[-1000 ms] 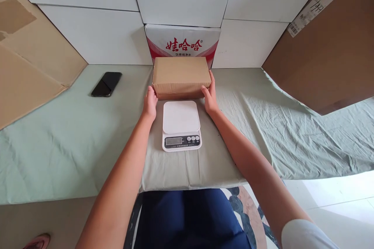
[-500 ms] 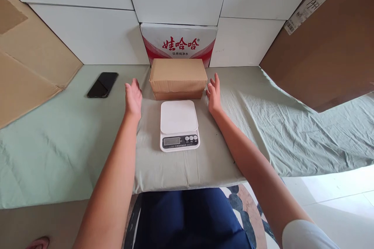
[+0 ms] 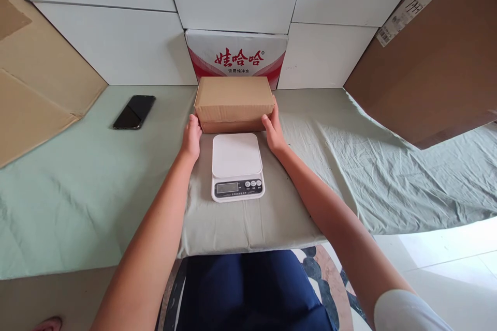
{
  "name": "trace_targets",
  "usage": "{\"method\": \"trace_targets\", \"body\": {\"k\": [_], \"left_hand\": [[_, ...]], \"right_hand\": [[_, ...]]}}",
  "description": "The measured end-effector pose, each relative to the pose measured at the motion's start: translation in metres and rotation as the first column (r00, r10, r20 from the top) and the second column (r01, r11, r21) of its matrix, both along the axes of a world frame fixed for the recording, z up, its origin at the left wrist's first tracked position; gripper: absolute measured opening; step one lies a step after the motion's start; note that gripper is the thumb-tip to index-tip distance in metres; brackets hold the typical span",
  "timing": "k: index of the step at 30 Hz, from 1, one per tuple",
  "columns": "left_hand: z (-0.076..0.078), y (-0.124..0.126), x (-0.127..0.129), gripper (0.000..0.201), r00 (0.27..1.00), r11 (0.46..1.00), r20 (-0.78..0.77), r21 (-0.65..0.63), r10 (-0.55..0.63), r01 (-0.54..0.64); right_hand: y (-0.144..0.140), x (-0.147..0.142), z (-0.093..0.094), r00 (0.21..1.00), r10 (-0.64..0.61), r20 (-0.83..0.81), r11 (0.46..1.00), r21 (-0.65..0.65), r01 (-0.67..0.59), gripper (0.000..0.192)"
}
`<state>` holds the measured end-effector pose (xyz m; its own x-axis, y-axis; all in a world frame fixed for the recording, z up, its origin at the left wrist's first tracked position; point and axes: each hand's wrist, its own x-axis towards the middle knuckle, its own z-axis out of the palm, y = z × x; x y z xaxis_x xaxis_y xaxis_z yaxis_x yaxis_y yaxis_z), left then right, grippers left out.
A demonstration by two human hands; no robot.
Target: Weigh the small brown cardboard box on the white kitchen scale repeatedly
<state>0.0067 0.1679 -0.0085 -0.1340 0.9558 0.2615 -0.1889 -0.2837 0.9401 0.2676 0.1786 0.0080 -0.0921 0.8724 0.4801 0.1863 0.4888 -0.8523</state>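
Both hands clasp a cardboard box between them. A scale (white, three-buttoned) sits just in front.

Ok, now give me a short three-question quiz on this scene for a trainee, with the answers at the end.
1. Where does the phone lie? a) on the floor; b) on the green cloth, to the left of the left hand; c) on the person's lap.
2. True or false: the white scale is nearer the person than the small cardboard box.
3. Fill the blank: the thumb of the ____ hand is over the box's front face.

Key: 1. b; 2. true; 3. right (the right hand).
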Motion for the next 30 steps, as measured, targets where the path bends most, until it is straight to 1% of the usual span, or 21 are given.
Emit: {"method": "trace_targets", "body": {"k": [3, 6, 8, 9, 11, 13, 15, 17, 19, 21, 25, 30], "left_hand": [[0.017, -0.023, 0.001, 0.087, 0.999, 0.998, -0.033, 0.059, 0.021, -0.019], [0.035, -0.051, 0.002, 0.081, 0.998, 0.990, -0.060, 0.137, 0.031, -0.022], [0.042, -0.071, 0.004, 0.081, 0.996, 0.985, -0.076, 0.168, 0.048, -0.034], [0.044, -0.082, 0.004, 0.081, 0.995, 0.984, -0.084, 0.172, 0.055, -0.040], [0.041, -0.104, 0.006, 0.083, 0.993, 0.986, -0.098, 0.161, 0.060, -0.043], [0.033, -0.127, 0.006, 0.082, 0.993, 0.991, -0.107, 0.131, 0.042, -0.028], [0.023, -0.147, 0.006, 0.081, 0.993, 0.995, -0.116, 0.104, 0.011, 0.002], [0.014, -0.161, 0.005, 0.080, 0.993, 0.997, -0.116, 0.083, -0.002, 0.012], [0.010, -0.168, 0.004, 0.080, 0.994, 0.997, -0.105, 0.074, 0.013, -0.005], [0.009, -0.168, 0.003, 0.079, 0.995, 0.996, -0.097, 0.082, 0.031, -0.023], [0.011, -0.162, 0.003, 0.080, 0.994, 0.995, -0.100, 0.094, 0.033, -0.024], [0.015, -0.158, 0.004, 0.077, 0.996, 0.997, -0.083, 0.074, 0.025, -0.019]], "right_hand": [[-0.011, -0.001, 0.015, 0.998, 0.009, 0.055, 0.994, 0.109, -0.015, 0.094], [-0.032, 0.000, 0.028, 0.997, 0.030, 0.069, 0.982, 0.185, -0.043, 0.092], [-0.053, 0.004, 0.029, 0.997, 0.049, 0.059, 0.979, 0.197, -0.060, 0.090], [-0.064, 0.007, 0.027, 0.997, 0.055, 0.046, 0.979, 0.195, -0.063, 0.089], [-0.088, 0.013, 0.019, 0.997, 0.068, 0.032, 0.985, 0.159, -0.073, 0.090], [-0.110, 0.019, 0.009, 0.996, 0.086, 0.025, 0.991, 0.104, -0.088, 0.091], [-0.126, 0.024, 0.002, 0.995, 0.100, 0.006, 0.993, 0.063, -0.100, 0.089], [-0.135, 0.026, -0.002, 0.995, 0.104, -0.009, 0.994, 0.043, -0.104, 0.087], [-0.139, 0.025, -0.002, 0.995, 0.103, -0.006, 0.994, 0.038, -0.103, 0.088], [-0.140, 0.023, -0.001, 0.994, 0.105, 0.003, 0.994, 0.029, -0.106, 0.089], [-0.139, 0.020, 0.000, 0.992, 0.124, -0.006, 0.992, 0.003, -0.124, 0.090], [-0.139, 0.019, 0.000, 0.993, 0.119, -0.010, 0.993, 0.022, -0.118, 0.088]]}}
